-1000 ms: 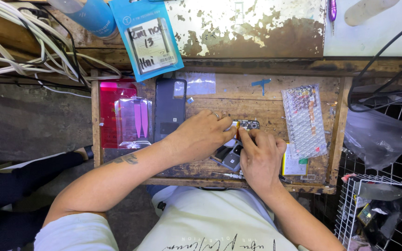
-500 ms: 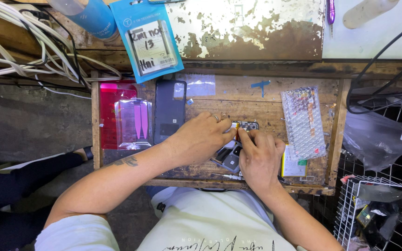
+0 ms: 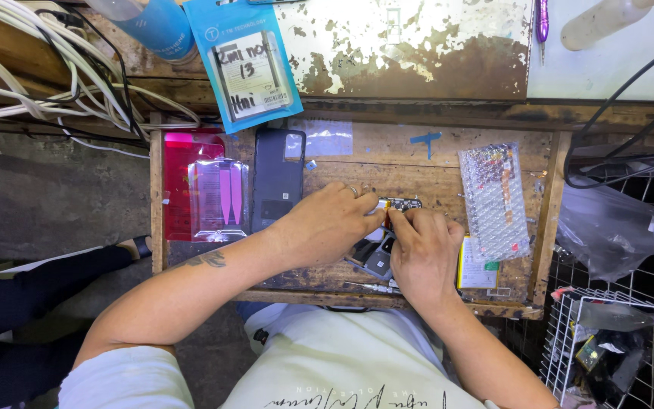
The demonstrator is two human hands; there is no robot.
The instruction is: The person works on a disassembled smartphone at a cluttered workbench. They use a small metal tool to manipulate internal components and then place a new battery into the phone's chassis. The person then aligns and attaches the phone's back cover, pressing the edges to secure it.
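Both of my hands work over a small opened phone (image 3: 371,256) lying on a worn wooden tray (image 3: 433,170). My left hand (image 3: 327,223) lies across the phone's upper part, its fingertips pinching a small dark circuit part (image 3: 401,204). From below comes my right hand (image 3: 421,254), whose fingers close on the same part and cover much of the phone. A thin metal tool (image 3: 372,287) lies just under the hands.
On the tray lie a dark phone back cover (image 3: 277,178), a pink packet with a clear tool pouch (image 3: 206,193), a bubble-wrapped part (image 3: 493,201) and a yellow-green card (image 3: 478,274). A blue packet (image 3: 247,64) and cables (image 3: 47,83) sit above. A wire basket (image 3: 607,356) stands right.
The hands stay over the phone with only slight finger shifts at the small circuit part. Nothing else has moved.
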